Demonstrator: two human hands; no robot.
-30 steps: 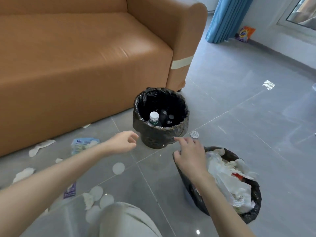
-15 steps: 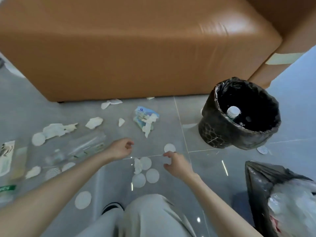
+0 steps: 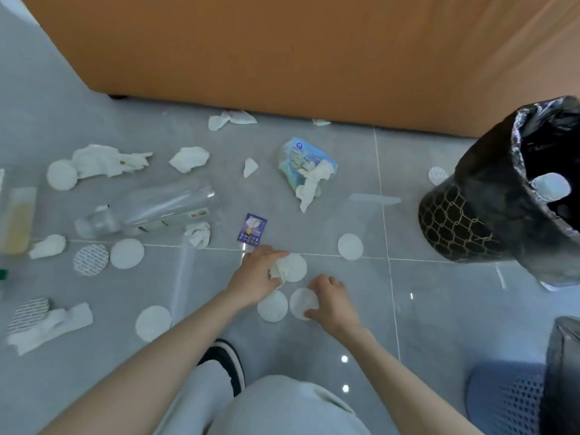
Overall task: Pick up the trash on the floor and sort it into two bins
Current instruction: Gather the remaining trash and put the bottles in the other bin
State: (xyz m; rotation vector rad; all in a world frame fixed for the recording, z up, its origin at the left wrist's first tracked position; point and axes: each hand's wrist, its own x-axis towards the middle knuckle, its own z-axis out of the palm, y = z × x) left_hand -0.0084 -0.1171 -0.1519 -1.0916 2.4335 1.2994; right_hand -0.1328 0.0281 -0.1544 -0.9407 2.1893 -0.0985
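Grey tiled floor [image 3: 314, 350] is littered. 1 crumpled white tissue [image 3: 277, 271] is clutched in the left hand [image 3: 255, 276], 1 round white cotton pad [image 3: 301, 304] pinched by the right hand [image 3: 334, 301], probably batched for the black-lined bin [image 3: 464, 221] rightward.

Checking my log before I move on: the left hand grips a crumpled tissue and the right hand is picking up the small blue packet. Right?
Not quite. The head view shows the right hand with fingers curled on a round white pad, not the small blue packet, which lies untouched on the floor. The left hand does grip a crumpled tissue.
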